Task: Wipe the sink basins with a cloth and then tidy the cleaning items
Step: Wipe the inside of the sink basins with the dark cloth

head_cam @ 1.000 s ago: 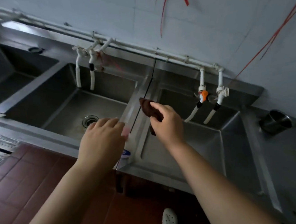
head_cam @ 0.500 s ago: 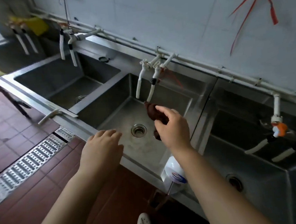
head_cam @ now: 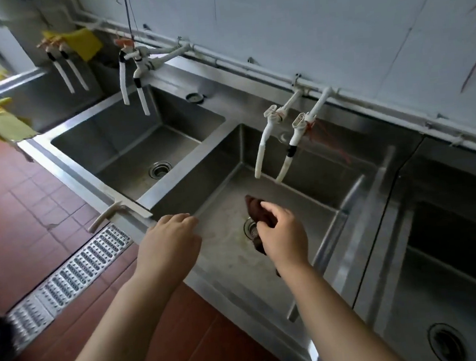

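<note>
Wiping seems about to begin: right hand [head_cam: 284, 238] pinches the cloth [head_cam: 258, 211] over the centre basin [head_cam: 232, 256], left hand [head_cam: 168, 241] relaxed; next, press cloth down.

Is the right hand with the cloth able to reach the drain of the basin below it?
Probably yes: the right hand holds the dark cloth directly above the drain, and nothing lies between them in the open basin.

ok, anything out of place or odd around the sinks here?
Mostly minor. The basin under the hands shows pale residue around its drain. A yellow cloth droops over the far-left counter corner. A floor tile near the grate looks chipped. Nothing spilled.
</note>
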### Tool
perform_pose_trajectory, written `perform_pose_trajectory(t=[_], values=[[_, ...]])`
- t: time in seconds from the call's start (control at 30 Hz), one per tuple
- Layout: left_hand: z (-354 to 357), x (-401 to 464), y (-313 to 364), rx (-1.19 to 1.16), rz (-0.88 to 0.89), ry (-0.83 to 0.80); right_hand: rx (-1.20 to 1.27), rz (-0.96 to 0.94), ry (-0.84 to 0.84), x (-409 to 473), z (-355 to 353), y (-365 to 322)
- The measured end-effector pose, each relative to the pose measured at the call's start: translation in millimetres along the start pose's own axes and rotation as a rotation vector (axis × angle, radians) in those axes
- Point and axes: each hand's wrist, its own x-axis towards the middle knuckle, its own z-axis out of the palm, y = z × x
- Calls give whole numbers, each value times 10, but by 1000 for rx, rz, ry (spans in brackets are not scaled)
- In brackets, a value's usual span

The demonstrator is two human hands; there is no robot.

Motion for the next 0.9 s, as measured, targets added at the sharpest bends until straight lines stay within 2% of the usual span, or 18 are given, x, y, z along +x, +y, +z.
perform_pose_trajectory(t=[0.23, 0.47, 0.73, 0.9], values=[[248, 782, -203, -78, 133, -135, -62, 210, 52, 267, 353, 154], [442, 1655, -776, -89, 369, -266, -142, 416, 139, 482, 958, 42], [956, 2559, -1221, 81, 577, -387, -294, 473, 38, 841, 1615, 139], [1252, 3110, -1223, 185, 690, -337, -342, 532, -75, 1053, 1938, 560]])
